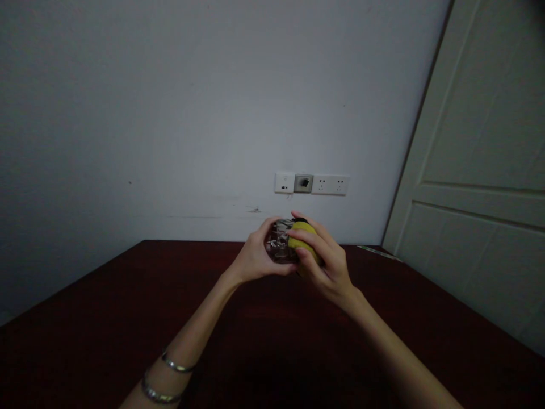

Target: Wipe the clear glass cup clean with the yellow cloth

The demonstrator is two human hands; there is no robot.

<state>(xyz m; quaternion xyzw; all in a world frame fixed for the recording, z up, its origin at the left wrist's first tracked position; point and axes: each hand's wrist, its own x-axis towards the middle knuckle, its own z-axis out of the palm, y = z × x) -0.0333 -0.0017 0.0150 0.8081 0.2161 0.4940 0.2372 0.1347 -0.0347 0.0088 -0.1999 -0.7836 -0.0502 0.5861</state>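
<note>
The left hand [254,257] and right hand [328,266] meet above the far part of the dark reddish-brown worktop [272,335], a little right of its middle. Between them they hold a crinkled silvery bundle [279,242], perhaps foil or clear wrap, and a yellow piece [304,240], possibly a sponge, with a dark patch along its top. The dim view makes the materials and the join between the two hard to judge. The left fingers [267,232] curl closely around the silvery end, and the right fingers [308,241] lie across the yellow side, with neither hand spread wide.

The held mass's long axis seems to lie almost level, running left to right across the worktop, with the silvery end pointing toward the left hand and the yellow end toward the right.

The slick, crumpled surface could slide within the left fingers if their pressure eases. If the two parts are separate, opposing pulls could part them suddenly, and a dropped piece could land near the far edge, below the wall socket panel [310,183], and bounce off. The white door [468,170] stands beyond the worktop's right side.
</note>
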